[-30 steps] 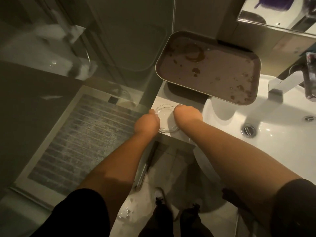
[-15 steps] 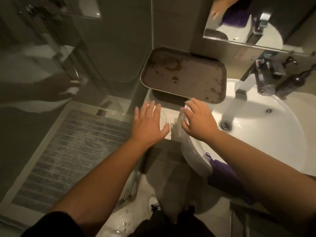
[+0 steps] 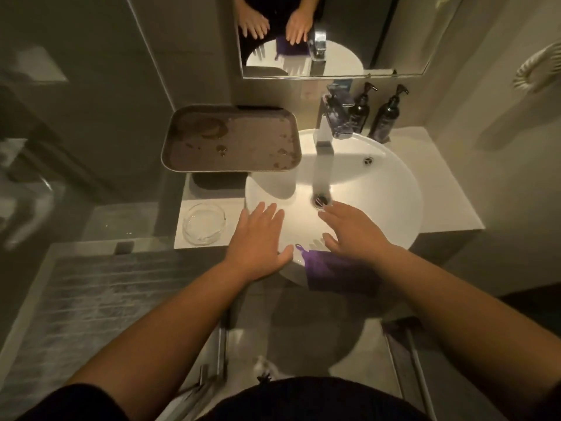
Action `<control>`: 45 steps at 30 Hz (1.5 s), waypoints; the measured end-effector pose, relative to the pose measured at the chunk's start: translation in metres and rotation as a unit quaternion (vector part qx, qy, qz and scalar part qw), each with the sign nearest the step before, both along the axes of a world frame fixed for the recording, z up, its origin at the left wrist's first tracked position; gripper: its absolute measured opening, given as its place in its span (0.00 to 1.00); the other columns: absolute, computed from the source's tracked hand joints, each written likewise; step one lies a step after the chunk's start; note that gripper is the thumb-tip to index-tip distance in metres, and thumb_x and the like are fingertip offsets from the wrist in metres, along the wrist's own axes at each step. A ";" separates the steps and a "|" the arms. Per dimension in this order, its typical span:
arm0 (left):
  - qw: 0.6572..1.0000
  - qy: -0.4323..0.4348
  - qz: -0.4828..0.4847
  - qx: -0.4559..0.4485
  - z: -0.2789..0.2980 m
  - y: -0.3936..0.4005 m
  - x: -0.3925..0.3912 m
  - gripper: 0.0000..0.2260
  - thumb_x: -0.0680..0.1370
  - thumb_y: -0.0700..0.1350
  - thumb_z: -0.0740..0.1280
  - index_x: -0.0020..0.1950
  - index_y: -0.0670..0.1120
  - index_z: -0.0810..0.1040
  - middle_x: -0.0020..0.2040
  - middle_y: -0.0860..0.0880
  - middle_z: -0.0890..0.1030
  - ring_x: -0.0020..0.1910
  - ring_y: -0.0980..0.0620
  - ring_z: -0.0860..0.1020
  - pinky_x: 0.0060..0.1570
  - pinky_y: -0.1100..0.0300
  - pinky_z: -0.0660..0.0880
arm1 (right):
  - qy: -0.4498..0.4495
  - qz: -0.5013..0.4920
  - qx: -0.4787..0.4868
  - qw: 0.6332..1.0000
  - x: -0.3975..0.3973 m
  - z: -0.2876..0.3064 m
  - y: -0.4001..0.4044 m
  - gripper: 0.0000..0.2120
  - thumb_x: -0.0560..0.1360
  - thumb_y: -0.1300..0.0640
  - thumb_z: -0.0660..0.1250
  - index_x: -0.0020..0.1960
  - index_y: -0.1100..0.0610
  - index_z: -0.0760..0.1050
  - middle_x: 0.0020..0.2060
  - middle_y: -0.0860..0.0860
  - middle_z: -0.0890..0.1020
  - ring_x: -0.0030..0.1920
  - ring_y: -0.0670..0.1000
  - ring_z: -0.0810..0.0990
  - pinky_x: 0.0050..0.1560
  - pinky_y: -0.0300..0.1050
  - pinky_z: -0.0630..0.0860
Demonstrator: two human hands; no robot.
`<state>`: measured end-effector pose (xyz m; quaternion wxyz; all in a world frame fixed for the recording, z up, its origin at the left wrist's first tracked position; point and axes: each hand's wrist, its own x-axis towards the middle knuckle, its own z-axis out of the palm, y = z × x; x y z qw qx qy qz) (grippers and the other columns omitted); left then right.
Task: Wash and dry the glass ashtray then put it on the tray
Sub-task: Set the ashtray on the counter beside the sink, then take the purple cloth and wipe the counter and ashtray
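Note:
The clear glass ashtray (image 3: 204, 223) sits alone on the white counter left of the basin. Behind it a brown tray (image 3: 232, 139) with wet stains rests raised on a dark block. My left hand (image 3: 258, 241) hovers flat with fingers spread over the basin's left rim, just right of the ashtray and not touching it. My right hand (image 3: 353, 230) is spread over the white basin (image 3: 379, 189), near the drain (image 3: 319, 201). A purple cloth (image 3: 337, 273) hangs over the basin's front rim below my right wrist. Both hands are empty.
A chrome tap (image 3: 326, 129) stands at the back of the basin, with dark pump bottles (image 3: 390, 113) beside it. A mirror (image 3: 334, 34) hangs above. A glass shower wall and a grey floor mat (image 3: 91, 299) lie to the left.
Both hands have let go of the ashtray and moved right, over the basin, fingers spread. The view has swung right, bringing the whole basin and tap into sight.

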<state>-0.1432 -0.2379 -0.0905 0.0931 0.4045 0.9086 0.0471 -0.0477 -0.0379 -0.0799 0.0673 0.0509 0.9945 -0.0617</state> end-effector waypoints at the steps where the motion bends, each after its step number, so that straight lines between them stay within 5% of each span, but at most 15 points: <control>1: 1.000 0.001 -0.016 -0.004 -0.002 0.004 0.007 0.35 0.77 0.66 0.57 0.79 0.51 0.53 0.81 0.49 0.52 0.79 0.44 0.49 0.76 0.41 0.46 | -0.003 -0.007 -0.011 1.000 0.010 -0.002 0.005 0.23 0.77 0.53 0.66 0.69 0.61 0.72 0.68 0.59 0.75 0.69 0.62 0.71 0.69 0.56 0.67; 4: 0.998 -0.006 -0.061 -0.015 -0.013 0.015 0.026 0.34 0.77 0.65 0.57 0.78 0.50 0.55 0.80 0.48 0.55 0.79 0.44 0.51 0.76 0.40 0.48 | -0.028 -0.018 -0.038 0.999 0.036 -0.005 0.015 0.25 0.81 0.48 0.60 0.76 0.52 0.65 0.76 0.51 0.67 0.76 0.53 0.63 0.75 0.49 0.57; 10: 0.991 0.031 -0.132 -0.023 -0.031 0.036 0.059 0.30 0.72 0.67 0.59 0.67 0.51 0.66 0.67 0.48 0.72 0.66 0.46 0.69 0.67 0.42 0.64 | -0.075 0.071 -0.063 0.993 0.070 -0.007 0.020 0.24 0.79 0.42 0.61 0.70 0.52 0.71 0.66 0.51 0.77 0.64 0.54 0.75 0.66 0.50 0.70; 13: 0.987 0.043 -0.148 -0.041 -0.038 0.041 0.068 0.31 0.71 0.67 0.62 0.68 0.50 0.66 0.64 0.49 0.73 0.62 0.47 0.71 0.65 0.44 0.65 | -0.080 0.112 -0.051 0.989 0.080 -0.017 0.018 0.29 0.77 0.39 0.62 0.73 0.52 0.67 0.68 0.51 0.76 0.65 0.54 0.74 0.67 0.50 0.70; 19: 0.993 0.046 -0.111 -0.010 -0.046 0.045 0.073 0.19 0.76 0.56 0.66 0.64 0.52 0.72 0.61 0.52 0.78 0.59 0.51 0.76 0.67 0.51 0.62 | -0.026 0.089 -0.071 0.993 0.074 -0.037 0.012 0.25 0.73 0.42 0.70 0.67 0.44 0.68 0.60 0.44 0.80 0.57 0.49 0.80 0.55 0.49 0.79; 25: 0.996 0.029 -0.087 0.003 -0.049 0.046 0.073 0.14 0.77 0.50 0.66 0.63 0.54 0.74 0.60 0.53 0.80 0.59 0.51 0.77 0.65 0.51 0.64 | 0.027 0.075 -0.061 0.995 0.075 -0.045 0.012 0.13 0.76 0.48 0.69 0.59 0.45 0.74 0.53 0.47 0.84 0.50 0.52 0.82 0.47 0.45 0.76; 32: 0.993 -0.036 -0.058 0.092 -0.028 0.033 0.078 0.11 0.77 0.48 0.67 0.60 0.53 0.78 0.53 0.51 0.83 0.49 0.50 0.78 0.51 0.56 0.71 | -0.041 0.091 -0.063 0.993 0.073 -0.015 0.025 0.11 0.79 0.46 0.64 0.59 0.47 0.77 0.46 0.50 0.84 0.44 0.54 0.80 0.44 0.47 0.75; 40: 0.911 -0.272 0.117 0.288 0.010 0.007 0.068 0.10 0.78 0.48 0.68 0.58 0.50 0.77 0.52 0.52 0.82 0.52 0.55 0.80 0.52 0.56 0.79 | -0.101 0.029 -0.300 0.948 0.057 0.034 0.022 0.10 0.75 0.52 0.69 0.47 0.59 0.77 0.39 0.53 0.81 0.38 0.48 0.76 0.41 0.44 0.72; 45: 0.835 -0.346 0.201 0.377 0.026 -0.015 0.047 0.12 0.79 0.48 0.67 0.62 0.49 0.76 0.54 0.49 0.81 0.53 0.51 0.81 0.50 0.55 0.82 | -0.121 -0.042 -0.539 0.833 0.029 0.042 -0.002 0.07 0.77 0.61 0.68 0.54 0.60 0.74 0.42 0.54 0.80 0.39 0.50 0.79 0.39 0.41 0.77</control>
